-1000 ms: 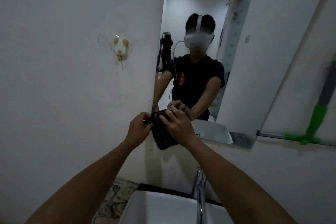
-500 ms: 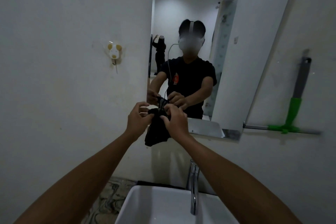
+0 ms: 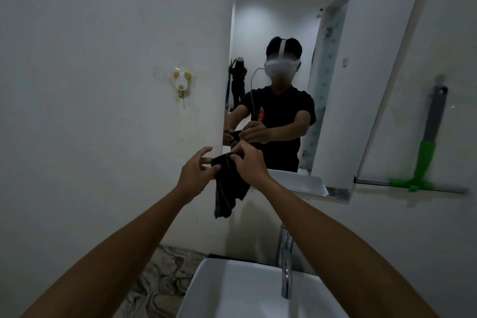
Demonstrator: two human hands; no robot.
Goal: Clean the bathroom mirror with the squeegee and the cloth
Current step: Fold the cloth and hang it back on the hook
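A black cloth (image 3: 228,190) hangs from both my hands just below the mirror's lower left corner. My left hand (image 3: 197,174) pinches its upper left edge, and my right hand (image 3: 249,164) grips its top. The tall wall mirror (image 3: 343,80) fills the upper middle and reflects a person with both hands on the cloth. The squeegee (image 3: 426,155), with a grey and green handle, stands on a thin metal rail (image 3: 371,182) to the right of the mirror, out of reach of either hand.
A white basin (image 3: 232,292) with a chrome tap (image 3: 285,261) sits directly below my arms. A small dog-shaped hook (image 3: 182,82) sticks to the white wall on the left. A patterned marble counter (image 3: 157,276) lies left of the basin.
The view has tilted upward, so the hands and cloth sit lower relative to the mirror. The cloth has unfolded and hangs longer below my hands.
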